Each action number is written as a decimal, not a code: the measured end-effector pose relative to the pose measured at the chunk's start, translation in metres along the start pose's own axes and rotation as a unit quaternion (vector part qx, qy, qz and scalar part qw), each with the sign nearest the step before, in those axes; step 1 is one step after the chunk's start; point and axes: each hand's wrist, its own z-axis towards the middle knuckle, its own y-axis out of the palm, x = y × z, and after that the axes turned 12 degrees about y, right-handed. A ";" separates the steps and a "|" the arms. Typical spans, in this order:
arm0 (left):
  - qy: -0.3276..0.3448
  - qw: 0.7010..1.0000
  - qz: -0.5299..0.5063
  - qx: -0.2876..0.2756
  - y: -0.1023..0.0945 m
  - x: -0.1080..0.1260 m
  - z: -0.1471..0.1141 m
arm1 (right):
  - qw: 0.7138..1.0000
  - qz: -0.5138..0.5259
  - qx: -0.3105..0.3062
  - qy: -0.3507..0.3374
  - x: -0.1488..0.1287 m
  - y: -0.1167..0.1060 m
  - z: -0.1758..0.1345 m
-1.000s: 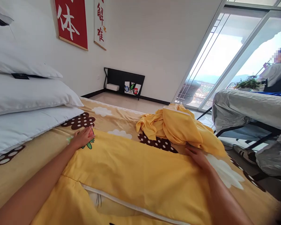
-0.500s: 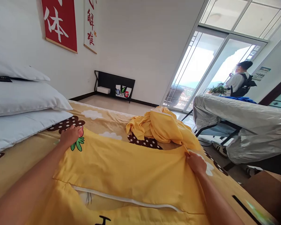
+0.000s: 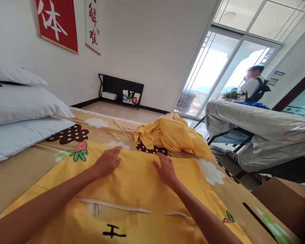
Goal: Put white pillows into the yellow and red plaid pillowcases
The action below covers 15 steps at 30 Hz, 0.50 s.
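Observation:
A yellow pillowcase (image 3: 139, 189) with strawberry prints at its edges lies spread flat on the bed. A white-edged slit runs across its middle, with black print below. My left hand (image 3: 108, 162) rests on its upper part, left of centre, fingers stretched toward the far edge. To the right, my right hand (image 3: 165, 169) lies on the same cloth, thumb and fingers apart. Neither hand grips the fabric. Just past the far edge sits a crumpled heap of yellow cloth (image 3: 175, 132).
White pillows (image 3: 27, 105) are stacked at the left on the patterned bedsheet (image 3: 12, 179). A plastic-covered piece of furniture (image 3: 266, 122) and a cardboard box (image 3: 287, 203) stand at the right. Another person (image 3: 254, 84) is near the sliding glass door (image 3: 205, 71).
Both hands have let go of the pillowcase's far corners and moved inward onto its upper part. The cloth now lies flatter. The view has shifted slightly.

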 end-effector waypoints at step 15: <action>-0.275 0.954 0.064 -0.105 -0.057 -0.112 -0.135 | 0.956 -0.142 -0.153 0.205 0.177 -0.048 -0.081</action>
